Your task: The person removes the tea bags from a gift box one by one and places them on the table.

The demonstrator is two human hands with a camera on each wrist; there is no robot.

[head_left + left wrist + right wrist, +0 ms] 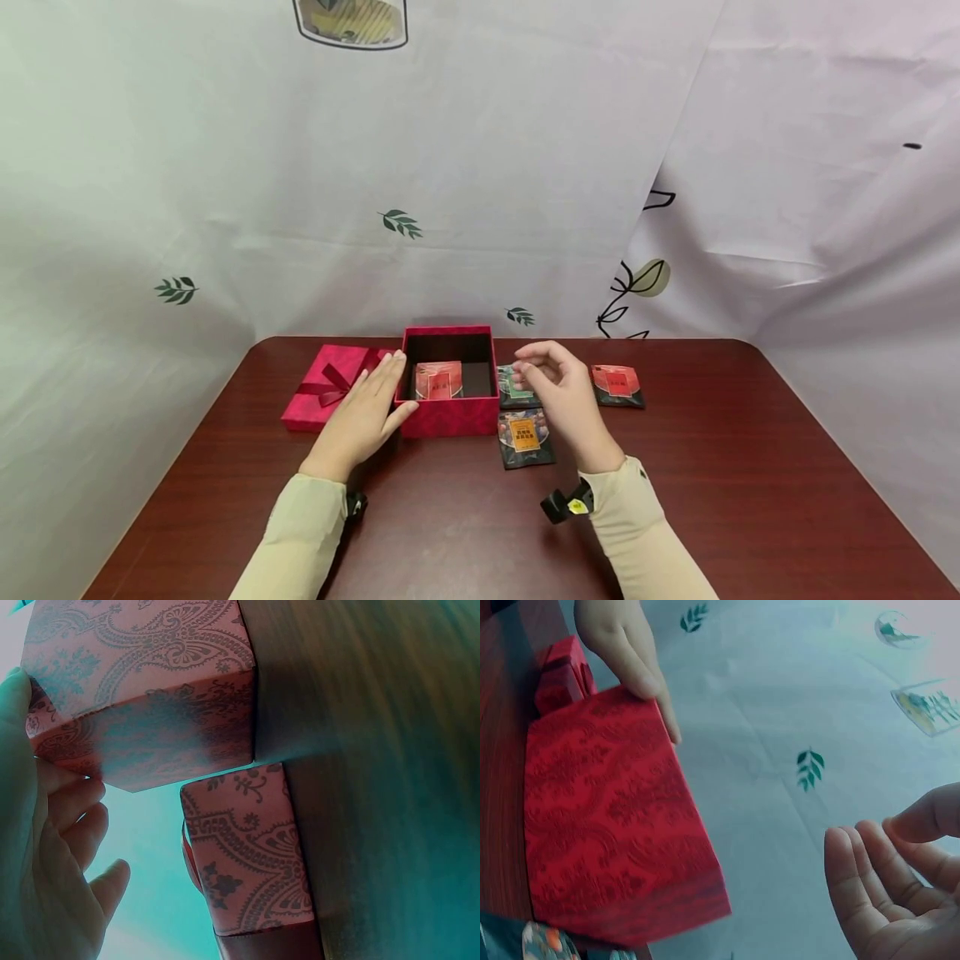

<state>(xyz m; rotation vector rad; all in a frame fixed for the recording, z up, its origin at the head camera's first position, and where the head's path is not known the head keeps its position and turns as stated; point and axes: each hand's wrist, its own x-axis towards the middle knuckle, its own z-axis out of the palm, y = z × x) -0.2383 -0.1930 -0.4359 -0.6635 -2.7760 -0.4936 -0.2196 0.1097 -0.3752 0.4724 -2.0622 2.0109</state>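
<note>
1. Grip, left: my left hand (363,417) grasps nothing; its extended fingers rest along the left rim of the red box (450,418). Pressing sideways there could, I judge, slide the box across the table (750,475), since nothing visible braces it.

2. Grip, right: my right hand (564,407) has bent fingers, thumb near the fingertips, nothing held. It hovers over the green-labelled packet (521,395), beside the box's right wall.

3. Contents: one red-labelled packet (438,382) lies inside the open box, left of centre. Another packet dropped carelessly could land overlapping it.

4. Pickup hazard: the packets look thin and flat, so my fingertips may skid on the wrapper or miss the edge. The orange-labelled packet (526,438), just in front, could be dragged by my wrist.

5. Outlying: a second red packet (618,387) lies right of my hand; a backward sweep could knock it.

6. Lid (330,385): bow-topped, beside the box on the left; a leftward shove could crush its ribbon.
</note>
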